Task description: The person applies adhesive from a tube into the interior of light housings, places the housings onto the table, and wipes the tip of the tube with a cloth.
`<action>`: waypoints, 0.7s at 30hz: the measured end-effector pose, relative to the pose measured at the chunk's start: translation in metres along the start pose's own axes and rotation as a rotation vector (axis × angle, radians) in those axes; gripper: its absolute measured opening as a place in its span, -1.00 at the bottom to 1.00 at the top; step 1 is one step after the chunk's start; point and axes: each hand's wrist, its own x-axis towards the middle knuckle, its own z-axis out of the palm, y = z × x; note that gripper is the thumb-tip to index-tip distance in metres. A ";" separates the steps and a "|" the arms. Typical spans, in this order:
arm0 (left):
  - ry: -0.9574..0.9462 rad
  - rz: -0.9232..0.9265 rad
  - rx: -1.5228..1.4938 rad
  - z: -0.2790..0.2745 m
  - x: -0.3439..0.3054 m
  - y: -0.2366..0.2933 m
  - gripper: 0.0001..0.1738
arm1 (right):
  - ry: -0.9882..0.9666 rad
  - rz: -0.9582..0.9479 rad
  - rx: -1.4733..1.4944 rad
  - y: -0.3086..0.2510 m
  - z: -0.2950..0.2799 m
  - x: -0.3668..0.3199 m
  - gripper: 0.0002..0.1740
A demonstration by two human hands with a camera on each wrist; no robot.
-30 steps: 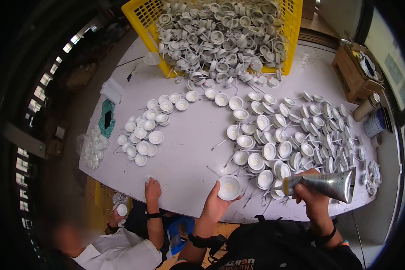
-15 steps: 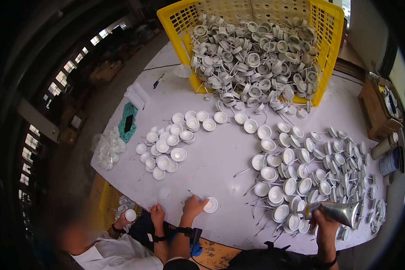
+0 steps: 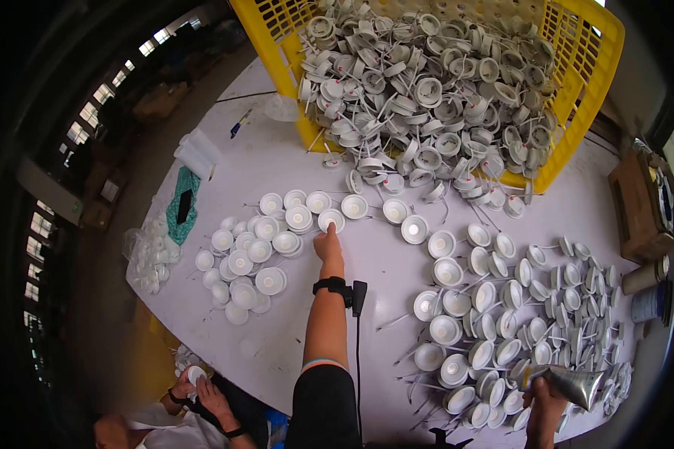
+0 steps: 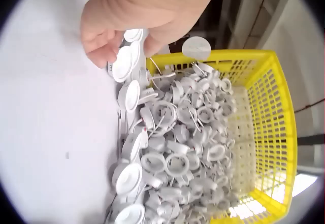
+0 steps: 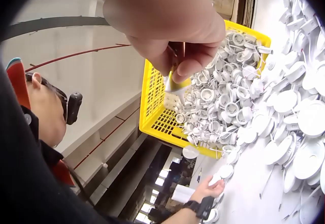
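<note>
At the far end of the row of white round downlights, my left hand (image 3: 328, 245) pinches one downlight (image 3: 332, 220) by its rim. In the left wrist view the fingers and thumb of that hand (image 4: 147, 10) lie on either side of the downlight (image 4: 122, 64). My right hand (image 3: 547, 408) grips a silver squeeze tube (image 3: 579, 387) low on the right, over the edge of the spread of downlights (image 3: 484, 296). The right wrist view shows the tube's yellow nozzle end (image 5: 176, 84) below the curled fingers.
A yellow crate (image 3: 277, 56) at the back, tipped toward me, spills grey-white lamp housings (image 3: 427, 93). A left cluster of downlights (image 3: 240, 262) sits near a plastic bag (image 3: 151, 262) and green cloth (image 3: 181, 206). Another person (image 3: 216, 400) works at lower left; a cardboard box (image 3: 636, 202) stands right.
My left hand, first holding a downlight at the near edge, has carried it across the table to the far row. The right hand keeps the tube. The other person's hands have come together.
</note>
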 end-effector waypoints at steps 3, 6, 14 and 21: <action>0.148 0.106 0.226 0.019 0.017 -0.007 -0.47 | 0.004 0.087 -0.068 0.009 -0.014 0.010 -0.83; 0.148 0.089 0.298 0.013 0.017 -0.007 -0.51 | -0.001 0.063 -0.065 0.012 -0.018 0.016 -0.86; -0.722 -0.343 -0.030 -0.061 -0.114 0.007 -0.56 | 0.014 0.045 0.022 -0.003 -0.026 0.004 -0.86; -0.936 -0.090 -0.346 -0.137 -0.297 0.015 -0.51 | -0.071 0.052 0.187 -0.016 -0.049 -0.023 -0.77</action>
